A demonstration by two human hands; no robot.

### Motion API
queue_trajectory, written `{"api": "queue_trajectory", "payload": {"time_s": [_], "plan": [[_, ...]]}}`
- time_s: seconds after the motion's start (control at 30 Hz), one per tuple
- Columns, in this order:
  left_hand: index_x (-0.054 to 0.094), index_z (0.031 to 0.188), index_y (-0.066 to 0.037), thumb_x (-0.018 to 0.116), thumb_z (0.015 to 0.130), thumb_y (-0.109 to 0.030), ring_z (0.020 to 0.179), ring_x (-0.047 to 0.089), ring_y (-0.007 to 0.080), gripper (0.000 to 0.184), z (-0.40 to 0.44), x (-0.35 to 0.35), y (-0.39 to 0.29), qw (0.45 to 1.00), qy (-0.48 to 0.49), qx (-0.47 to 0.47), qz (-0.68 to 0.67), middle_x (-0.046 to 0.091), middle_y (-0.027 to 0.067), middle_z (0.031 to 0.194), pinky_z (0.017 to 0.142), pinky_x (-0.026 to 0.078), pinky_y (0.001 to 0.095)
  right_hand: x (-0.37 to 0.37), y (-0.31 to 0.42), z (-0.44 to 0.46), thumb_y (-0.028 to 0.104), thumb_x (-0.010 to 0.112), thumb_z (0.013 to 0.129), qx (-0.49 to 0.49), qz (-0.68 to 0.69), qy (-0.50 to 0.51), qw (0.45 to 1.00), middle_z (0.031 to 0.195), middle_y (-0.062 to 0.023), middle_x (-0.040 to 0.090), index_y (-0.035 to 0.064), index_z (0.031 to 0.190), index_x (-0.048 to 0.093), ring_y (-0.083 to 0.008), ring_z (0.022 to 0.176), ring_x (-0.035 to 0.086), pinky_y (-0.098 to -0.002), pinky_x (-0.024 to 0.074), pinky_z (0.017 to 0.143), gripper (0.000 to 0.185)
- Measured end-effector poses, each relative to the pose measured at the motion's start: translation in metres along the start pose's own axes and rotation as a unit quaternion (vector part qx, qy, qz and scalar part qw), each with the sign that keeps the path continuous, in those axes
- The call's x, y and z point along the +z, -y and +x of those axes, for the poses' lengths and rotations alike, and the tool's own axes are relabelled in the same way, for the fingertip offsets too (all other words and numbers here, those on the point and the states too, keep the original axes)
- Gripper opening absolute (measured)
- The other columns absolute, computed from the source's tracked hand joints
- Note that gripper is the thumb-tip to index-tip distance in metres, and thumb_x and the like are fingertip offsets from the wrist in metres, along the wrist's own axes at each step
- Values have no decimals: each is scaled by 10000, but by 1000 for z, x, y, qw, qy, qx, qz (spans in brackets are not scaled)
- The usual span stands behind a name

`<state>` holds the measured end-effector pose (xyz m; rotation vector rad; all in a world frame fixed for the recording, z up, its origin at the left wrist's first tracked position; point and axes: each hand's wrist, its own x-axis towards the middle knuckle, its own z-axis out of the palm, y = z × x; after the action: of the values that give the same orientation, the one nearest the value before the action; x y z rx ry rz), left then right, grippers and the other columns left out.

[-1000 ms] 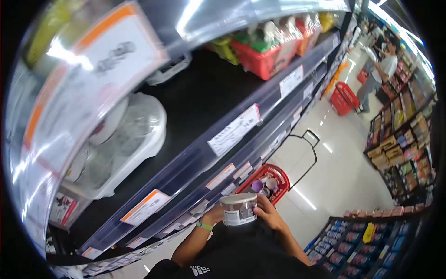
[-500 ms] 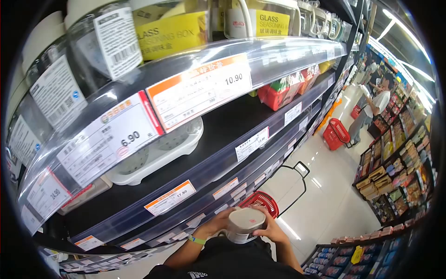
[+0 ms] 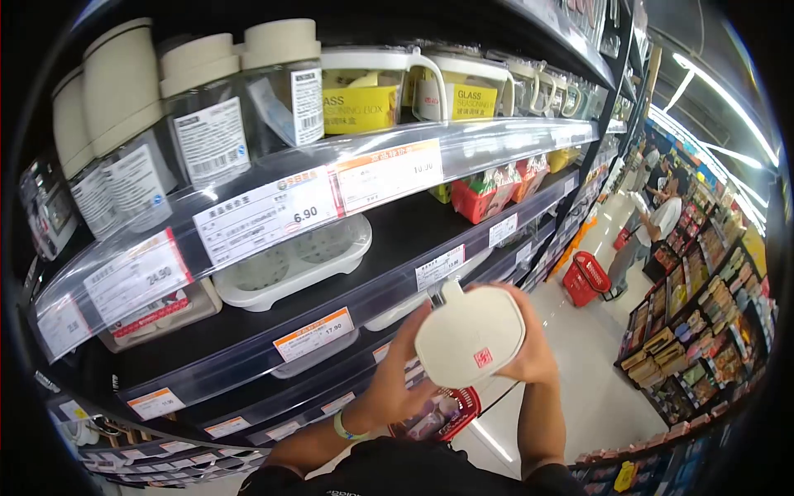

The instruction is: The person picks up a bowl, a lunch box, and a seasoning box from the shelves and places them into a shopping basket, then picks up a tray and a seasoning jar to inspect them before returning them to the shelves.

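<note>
Up in front of my chest, between both hands, is a seasoning box [image 3: 467, 331] with a cream lid that has a small red square mark. Its body is mostly hidden beneath the lid. My left hand [image 3: 393, 384], with a yellow-green band at the wrist, grips the left side, thumb low and fingers higher. My right hand [image 3: 536, 347] curls around the right side, its fingertips partly hidden behind the box. Similar seasoning boxes with handles and yellow labels [image 3: 360, 109] stand on the shelf ahead.
Cream-lidded jars [image 3: 207, 124] line the upper left shelf, above price tags on a clear shelf edge [image 3: 504, 131]. A white tray [image 3: 289, 269] sits one level down. Below my hands is a red basket [image 3: 447, 417] with items inside. Another red basket [image 3: 585, 279] is near people in the aisle.
The seasoning box has been raised from near my waist toward the shelf, with both hands on it. My view has shifted, showing more of the jars on the upper shelf.
</note>
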<state>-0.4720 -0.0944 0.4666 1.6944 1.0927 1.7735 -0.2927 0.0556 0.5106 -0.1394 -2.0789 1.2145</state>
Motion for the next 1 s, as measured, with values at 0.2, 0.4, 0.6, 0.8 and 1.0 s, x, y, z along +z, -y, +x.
{"api": "queue_trajectory", "payload": {"time_s": [0.2, 0.4, 0.6, 0.8, 1.0], "plan": [[197, 1517, 61, 678, 795, 30, 1461, 240, 463, 868, 44, -21, -38, 965, -70, 84, 240, 258, 270, 1570, 1170, 294, 437, -2, 54, 66, 39, 867, 614, -44, -46, 7, 998, 1462, -136, 483, 23, 1452, 403, -236, 1350, 470, -366, 353, 1124, 958], [222, 1502, 73, 705, 791, 9, 1405, 352, 455, 862, 67, -30, -62, 867, -121, 105, 471, 321, 306, 1521, 1166, 300, 468, 1, 51, 101, -2, 802, 686, -83, -132, -29, 987, 1362, -131, 555, 72, 1445, 416, -225, 1272, 531, -345, 422, 1054, 855], [280, 1478, 80, 745, 751, 0, 1348, 432, 448, 867, 73, -32, -73, 884, -116, 108, 441, 416, 311, 1451, 1118, 383, 451, -3, 37, 106, 22, 815, 684, -58, -150, -39, 986, 1318, -118, 565, 73, 1439, 418, -223, 1236, 545, -355, 432, 1038, 854], [331, 1457, 86, 814, 743, -138, 1254, 506, 448, 891, 77, -35, -81, 889, -94, 135, 428, 507, 300, 1357, 1050, 418, 463, -14, 39, 95, 34, 843, 650, -47, -129, -26, 990, 1335, -122, 548, 28, 1452, 385, -220, 1259, 521, -359, 400, 1078, 923], [342, 1450, 91, 807, 780, -245, 1155, 559, 468, 882, 73, -37, -77, 899, -66, 73, 426, 576, 312, 1226, 1017, 434, 481, -22, 50, 88, -43, 867, 589, 8, -80, 35, 996, 1379, -119, 526, -11, 1463, 376, -205, 1285, 502, -356, 386, 1109, 1003]]}}
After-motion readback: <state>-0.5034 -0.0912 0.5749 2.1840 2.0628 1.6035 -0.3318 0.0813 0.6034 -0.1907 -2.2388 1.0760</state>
